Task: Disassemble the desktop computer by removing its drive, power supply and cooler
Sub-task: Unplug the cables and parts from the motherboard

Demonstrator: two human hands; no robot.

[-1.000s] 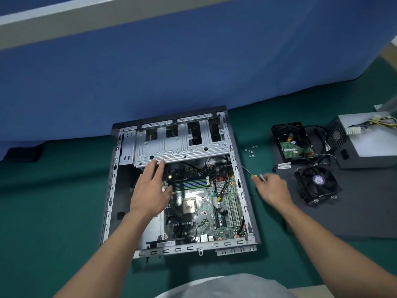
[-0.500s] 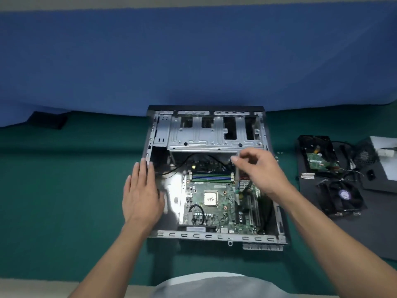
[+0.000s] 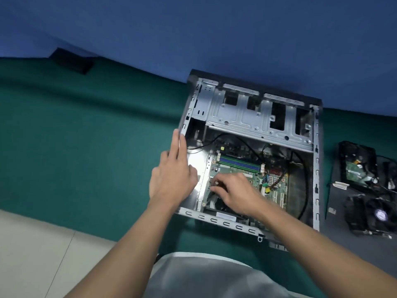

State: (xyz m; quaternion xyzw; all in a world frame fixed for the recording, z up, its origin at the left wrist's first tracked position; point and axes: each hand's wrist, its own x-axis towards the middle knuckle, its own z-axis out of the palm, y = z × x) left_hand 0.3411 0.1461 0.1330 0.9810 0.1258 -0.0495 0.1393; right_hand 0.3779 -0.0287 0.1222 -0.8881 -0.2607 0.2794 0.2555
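1. Open grey sheet-metal PC case (image 3: 315, 168) lies on its side on the green cloth tabletop (image 3: 86, 147). Left grip (image 3: 171, 175): fingers straight, flat along the case's left wall. It holds nothing, just braces.
2. Right grip (image 3: 236, 192): fingers curled down onto the green mobo (image 3: 242, 166), mid-board. Can't tell if it pinches anything.
3. Task parts: black HDD w/ green PCB (image 3: 358, 164) and black fan cooler (image 3: 376, 214) are out, on the grey mat (image 3: 338, 198) right of the case. PSU not in frame.
4. Step looks like a final check or connector pull. Brace the case firmly w/ the L hand, touch only connectors, pull plugs straight, don't yank the black cable (image 3: 305, 186).
5. Hidden: board under the R hand and its fingertips. Near-left board corner is dark and blurred. Mat is cut off at the right edge, so PSU removal unconfirmed.
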